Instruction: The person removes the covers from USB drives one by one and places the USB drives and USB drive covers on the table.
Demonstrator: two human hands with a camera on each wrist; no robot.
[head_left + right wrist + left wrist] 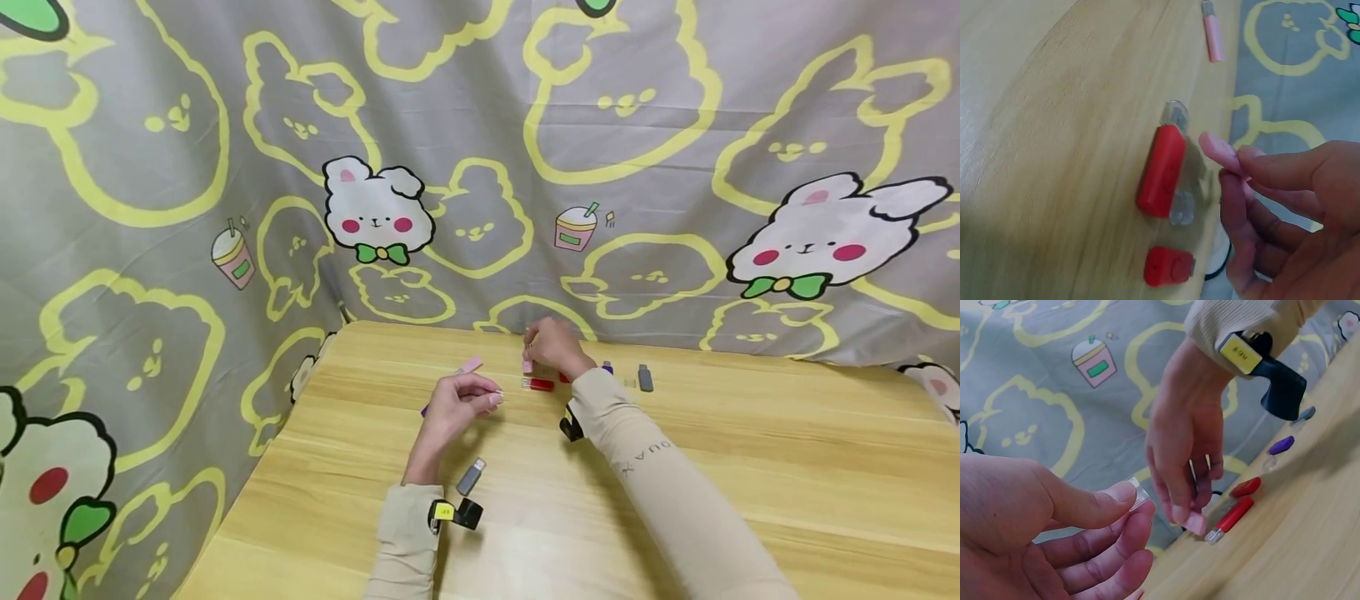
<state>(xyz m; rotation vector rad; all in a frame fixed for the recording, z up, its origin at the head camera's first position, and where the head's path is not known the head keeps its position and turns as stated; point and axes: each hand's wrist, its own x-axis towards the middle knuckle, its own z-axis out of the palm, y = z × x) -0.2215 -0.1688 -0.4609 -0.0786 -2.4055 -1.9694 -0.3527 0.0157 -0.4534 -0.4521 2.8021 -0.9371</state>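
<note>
My left hand [456, 407] pinches a small clear plastic cap [1139, 494] between thumb and index finger, above the wooden table. Near the table's back edge, my right hand [557, 343] holds a pink USB stick [1217, 150] by its end between thumb and fingers. Just beside that hand lies a red USB stick [1163, 170] with a clear cap over its plug. A loose clear cap [1182, 209] rests against its lower end. Close by is a second, shorter red USB stick [1167, 266]. Another pink USB stick [470, 365] lies behind my left hand.
A grey USB stick [471, 477] lies in front, near my left wrist. Toward the right are a purple USB stick [1282, 445] and another grey one [645, 378]. Something purple [424, 411] shows partly behind my left hand. A patterned curtain [480, 125] hangs along the table's back edge.
</note>
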